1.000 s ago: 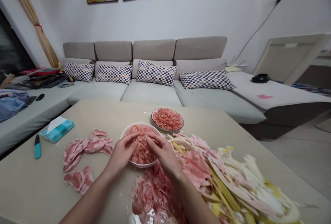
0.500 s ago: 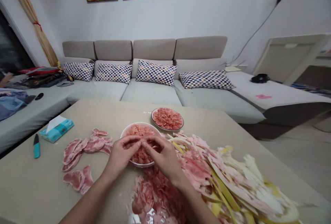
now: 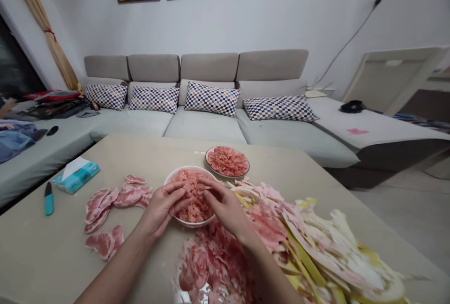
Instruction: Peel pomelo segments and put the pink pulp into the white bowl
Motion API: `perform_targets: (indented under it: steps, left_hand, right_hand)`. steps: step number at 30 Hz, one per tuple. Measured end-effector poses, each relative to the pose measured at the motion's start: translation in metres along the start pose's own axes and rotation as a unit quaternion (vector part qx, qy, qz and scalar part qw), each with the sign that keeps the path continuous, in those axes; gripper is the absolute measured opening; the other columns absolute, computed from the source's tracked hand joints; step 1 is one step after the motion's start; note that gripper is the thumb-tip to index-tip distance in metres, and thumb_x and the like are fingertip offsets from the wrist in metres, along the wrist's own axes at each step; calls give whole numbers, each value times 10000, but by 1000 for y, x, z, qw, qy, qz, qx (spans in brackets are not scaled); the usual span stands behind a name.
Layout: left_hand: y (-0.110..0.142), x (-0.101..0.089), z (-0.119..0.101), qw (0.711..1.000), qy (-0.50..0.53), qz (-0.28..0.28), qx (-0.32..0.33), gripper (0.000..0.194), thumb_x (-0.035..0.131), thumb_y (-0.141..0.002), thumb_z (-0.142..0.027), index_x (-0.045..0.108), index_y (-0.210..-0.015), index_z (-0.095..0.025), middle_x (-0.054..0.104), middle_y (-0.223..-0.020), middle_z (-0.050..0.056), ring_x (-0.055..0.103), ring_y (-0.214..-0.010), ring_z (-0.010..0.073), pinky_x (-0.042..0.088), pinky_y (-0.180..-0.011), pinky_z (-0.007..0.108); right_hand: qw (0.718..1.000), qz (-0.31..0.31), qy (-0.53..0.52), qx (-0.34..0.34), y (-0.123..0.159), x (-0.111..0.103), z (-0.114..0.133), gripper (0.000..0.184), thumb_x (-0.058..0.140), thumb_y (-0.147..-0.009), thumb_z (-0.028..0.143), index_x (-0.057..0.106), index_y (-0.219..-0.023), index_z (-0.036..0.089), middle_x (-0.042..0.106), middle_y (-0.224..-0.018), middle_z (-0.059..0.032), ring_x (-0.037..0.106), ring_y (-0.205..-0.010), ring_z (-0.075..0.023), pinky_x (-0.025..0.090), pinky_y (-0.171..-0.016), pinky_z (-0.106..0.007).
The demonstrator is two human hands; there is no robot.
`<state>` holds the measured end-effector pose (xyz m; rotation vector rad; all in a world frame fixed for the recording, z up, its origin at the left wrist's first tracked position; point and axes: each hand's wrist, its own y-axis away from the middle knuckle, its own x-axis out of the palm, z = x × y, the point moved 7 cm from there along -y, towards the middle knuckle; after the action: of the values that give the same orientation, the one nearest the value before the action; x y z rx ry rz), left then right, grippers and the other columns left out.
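A white bowl (image 3: 175,176) heaped with pink pomelo flesh sits in the middle of the beige table (image 3: 42,257). Both hands hover over it. My left hand (image 3: 162,206) has its fingers curled around a piece of pink pomelo flesh (image 3: 192,189) at the bowl's near left side. My right hand (image 3: 225,206) pinches the same piece from the right. A second, red-rimmed bowl (image 3: 227,161) of pomelo flesh stands just behind. Peeled pomelo segments (image 3: 116,198) lie on the table to the left.
A big heap of pink membranes and yellow-white peel (image 3: 302,248) covers the table's right and near side. A tissue pack (image 3: 76,175) and a teal-handled knife (image 3: 48,198) lie at the far left. A grey sofa (image 3: 207,126) with checked cushions stands behind.
Both hands stayed over the bowl. The fingertips, pressed together half a second ago, have drawn slightly apart, pulling at the piece of flesh between them.
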<state>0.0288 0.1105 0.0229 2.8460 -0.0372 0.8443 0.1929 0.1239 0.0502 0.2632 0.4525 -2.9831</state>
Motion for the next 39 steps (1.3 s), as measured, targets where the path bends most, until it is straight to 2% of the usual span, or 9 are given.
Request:
perform_targets:
  steps: [4, 8, 12, 17, 24, 29, 32, 36, 39]
  left_hand:
    - [0, 1, 2, 1000, -17, 11, -11, 232, 785, -717, -144, 739, -943, -117, 745, -903, 66, 694, -857, 150, 578, -864, 267]
    - [0, 5, 0, 993, -111, 23, 6, 317, 796, -706, -197, 723, -1006, -130, 733, -1030, 84, 683, -909, 161, 551, -854, 250]
    - [-1, 10, -6, 978, -190, 33, 80, 345, 779, -704, -200, 684, -1034, -172, 724, -954, 39, 669, -883, 147, 531, -823, 245]
    - [0, 17, -12, 946, -289, 38, 144, 154, 722, -738, -200, 679, -884, -173, 706, -899, 24, 654, -835, 145, 517, -781, 241]
    - [0, 31, -25, 917, -363, 54, 156, 143, 706, -750, -226, 699, -879, -167, 719, -928, 48, 660, -883, 178, 511, -827, 272]
    - [-7, 39, -29, 901, -382, 66, 195, 104, 686, -778, -255, 676, -851, -181, 704, -905, 35, 659, -864, 173, 517, -814, 274]
    - [-8, 45, -32, 861, -440, 75, 243, 59, 635, -804, -202, 666, -852, -187, 694, -894, 36, 649, -851, 177, 515, -790, 285]
    - [1, 58, -34, 763, -549, 95, 328, 170, 555, -793, -62, 653, -840, -193, 679, -900, 36, 613, -889, 185, 473, -833, 314]
    - [2, 56, -35, 752, -560, 84, 337, 160, 551, -797, -70, 638, -837, -198, 670, -880, 28, 606, -879, 185, 468, -825, 312]
  right_hand:
    - [994, -26, 92, -47, 1, -2, 11, 298, 549, -868, 240, 704, -1122, 219, 680, -1215, -76, 581, -1175, -250, 390, -1069, -477]
    - [995, 0, 77, -66, 4, 4, 23, 250, 611, -867, 282, 717, -1088, 232, 705, -1152, -73, 613, -1108, -240, 453, -1003, -423]
    - [992, 19, 72, -98, 7, 10, 33, 205, 666, -836, 264, 732, -1029, 238, 728, -1063, -54, 637, -1028, -224, 488, -919, -355]
    - [997, 35, 53, -50, 6, 12, 23, 170, 620, -865, 324, 732, -858, 196, 745, -843, -38, 668, -769, -193, 509, -728, -295]
    - [999, 40, -25, 16, 2, 8, 6, 288, 591, -864, 431, 692, -820, 165, 707, -823, -37, 641, -800, -199, 502, -729, -292]
    - [1000, -9, 15, -15, 1, 3, 9, 267, 559, -894, 408, 671, -834, 174, 692, -834, -34, 629, -783, -188, 487, -723, -281]
    - [995, -34, 74, -50, 3, 2, 14, 230, 533, -917, 360, 656, -838, 182, 688, -828, -35, 625, -768, -186, 479, -720, -280]
    - [994, -44, 87, -58, 4, 2, 17, 190, 536, -912, 318, 662, -853, 188, 705, -838, -36, 649, -755, -186, 492, -710, -278]
    - [989, -77, 108, -60, 4, -4, 17, 136, 566, -875, 275, 666, -849, 187, 717, -824, -41, 666, -739, -194, 504, -700, -287]
